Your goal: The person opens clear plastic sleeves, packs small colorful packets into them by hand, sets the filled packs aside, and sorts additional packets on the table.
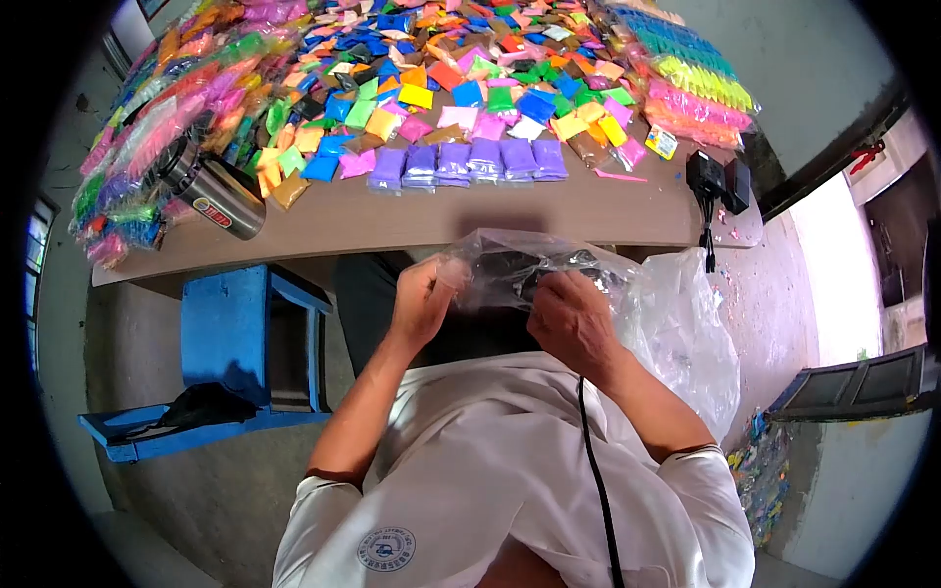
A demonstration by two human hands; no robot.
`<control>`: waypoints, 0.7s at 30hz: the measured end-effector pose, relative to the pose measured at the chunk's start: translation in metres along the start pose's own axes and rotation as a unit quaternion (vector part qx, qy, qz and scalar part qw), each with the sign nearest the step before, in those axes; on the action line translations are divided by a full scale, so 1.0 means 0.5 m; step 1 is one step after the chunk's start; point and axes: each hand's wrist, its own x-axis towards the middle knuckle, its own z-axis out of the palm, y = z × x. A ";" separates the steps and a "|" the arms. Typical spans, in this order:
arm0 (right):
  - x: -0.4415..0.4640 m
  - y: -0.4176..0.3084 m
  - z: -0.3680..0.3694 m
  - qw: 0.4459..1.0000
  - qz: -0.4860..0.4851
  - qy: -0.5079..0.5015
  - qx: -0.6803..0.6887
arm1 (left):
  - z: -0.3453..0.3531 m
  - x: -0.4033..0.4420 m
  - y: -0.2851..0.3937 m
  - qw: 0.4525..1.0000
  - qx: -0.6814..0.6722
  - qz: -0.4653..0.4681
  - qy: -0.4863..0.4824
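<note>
A clear plastic bag (500, 247) stretches between my two hands, over my lap at the table's front edge. My left hand (428, 294) is closed on the bag's left side. My right hand (570, 312) has its fingers curled on the bag's right part, with the fingertips partly hidden. A row of purple packets (452, 163) lies on the table just beyond the bag. More crumpled clear plastic (686, 333) hangs to the right of my right forearm.
Many colourful packets (412, 96) cover the brown table (392, 220). A steel flask (221, 196) lies tilted at the left, and black adapters (706, 174) sit at the right. Bundled strips (701, 83) are stacked at the back right. A blue chair (225, 333) stands at the left.
</note>
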 end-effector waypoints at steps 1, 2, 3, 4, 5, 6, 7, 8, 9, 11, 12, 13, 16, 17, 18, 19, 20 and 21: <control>0.012 0.001 0.001 1.000 -0.004 0.001 -0.002 | -0.005 0.015 0.015 1.000 0.017 -0.011 0.001; 0.029 0.005 0.005 1.000 -0.005 0.010 0.005 | -0.008 0.031 0.023 0.999 0.034 -0.023 0.000; 0.047 0.012 0.008 1.000 -0.007 0.019 0.011 | -0.006 0.051 0.026 0.999 0.012 0.038 0.026; 0.067 0.028 0.019 1.000 -0.010 0.021 0.010 | -0.011 0.071 0.021 0.999 0.013 0.041 0.028; 0.089 0.051 0.039 0.998 -0.047 0.038 0.019 | -0.018 0.090 0.009 0.999 0.031 0.021 0.038; 0.105 0.070 0.057 0.994 -0.084 0.056 0.029 | -0.026 0.108 -0.007 0.998 0.051 0.000 0.048; 0.117 0.084 0.073 0.994 -0.087 0.058 0.030 | -0.030 0.127 -0.030 0.998 0.029 -0.004 0.055; 0.127 0.097 0.088 0.997 -0.072 0.026 0.029 | -0.037 0.138 -0.052 0.998 0.031 -0.001 0.057; 0.137 0.100 0.093 0.998 -0.056 -0.008 0.029 | -0.043 0.147 -0.063 0.997 0.042 0.000 0.061; 0.151 0.105 0.097 0.997 -0.059 -0.033 0.034 | -0.048 0.155 -0.084 0.996 0.053 0.003 0.066; 0.157 0.101 0.095 0.996 -0.060 -0.061 0.039 | -0.049 0.156 -0.093 0.997 0.034 -0.008 0.073; 0.161 0.095 0.089 0.995 -0.062 -0.061 0.039 | -0.050 0.156 -0.102 0.996 0.014 -0.020 0.081; 0.175 0.083 0.080 0.988 0.017 -0.114 0.099 | -0.056 0.160 -0.116 0.988 -0.090 -0.092 0.087; 0.183 0.090 0.091 0.980 0.060 -0.133 0.132 | -0.053 0.161 -0.118 0.988 -0.089 -0.090 0.089; 0.192 0.100 0.106 0.969 0.102 -0.152 0.165 | -0.044 0.159 -0.110 0.986 -0.105 -0.094 0.092; 0.201 0.123 0.136 0.970 0.099 -0.152 0.165 | -0.041 0.158 -0.104 0.983 -0.121 -0.099 0.096; 0.210 0.152 0.177 0.936 0.071 -0.132 0.318 | -0.045 0.156 -0.102 0.983 -0.119 -0.097 0.098; 0.221 0.146 0.181 0.878 0.043 -0.110 0.464 | -0.049 0.153 -0.099 0.985 -0.108 -0.113 0.073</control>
